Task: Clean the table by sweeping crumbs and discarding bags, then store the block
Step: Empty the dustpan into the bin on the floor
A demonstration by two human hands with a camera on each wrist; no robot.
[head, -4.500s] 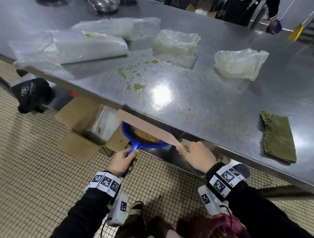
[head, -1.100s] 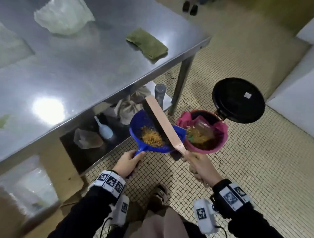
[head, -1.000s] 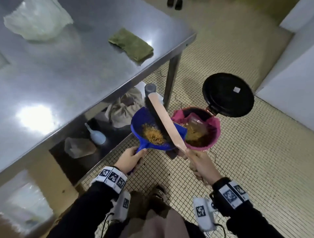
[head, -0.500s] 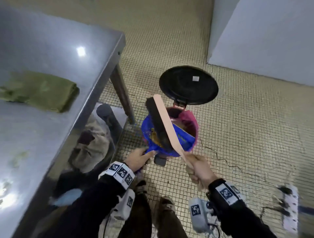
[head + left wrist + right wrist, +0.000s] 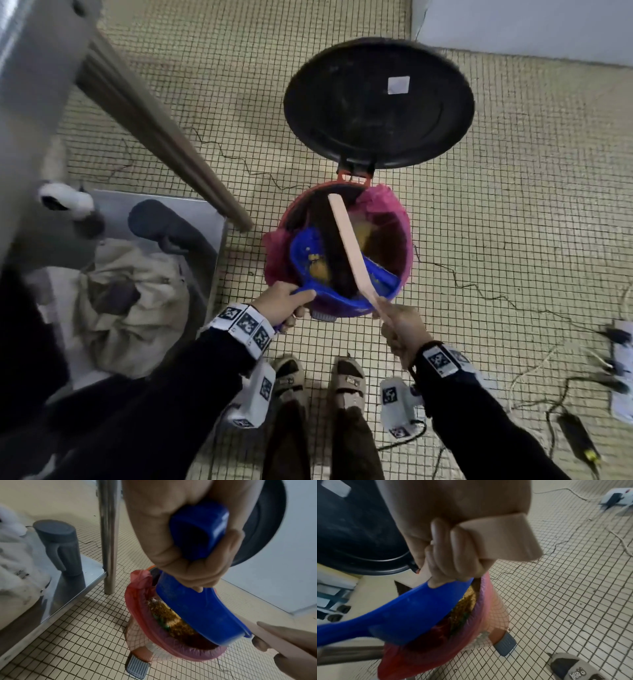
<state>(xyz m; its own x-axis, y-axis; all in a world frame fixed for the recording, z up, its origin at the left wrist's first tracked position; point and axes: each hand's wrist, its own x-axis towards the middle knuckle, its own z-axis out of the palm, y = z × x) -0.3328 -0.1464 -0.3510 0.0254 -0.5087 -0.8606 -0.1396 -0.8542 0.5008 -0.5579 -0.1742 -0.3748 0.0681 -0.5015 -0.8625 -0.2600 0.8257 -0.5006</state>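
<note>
Step in hand, as judged: emptying swept crumbs into the bin. The left hand (image 5: 284,303) is clenched round the handle of the blue dustpan (image 5: 342,270), held tilted over the bin's mouth just ahead of that hand. The right hand (image 5: 400,329) grasps the brush (image 5: 346,240) by its wooden handle, the bristles lying inside the pan. Keep the pan lip inside the bin rim, steepen the tilt and draw the bristles toward the lip so nothing falls on the tiles

The pan holds orange-brown crumbs (image 5: 320,269). The pedal bin (image 5: 406,260), pink-lined with its black lid (image 5: 376,102) raised, already contains similar crumbs and something green
</note>
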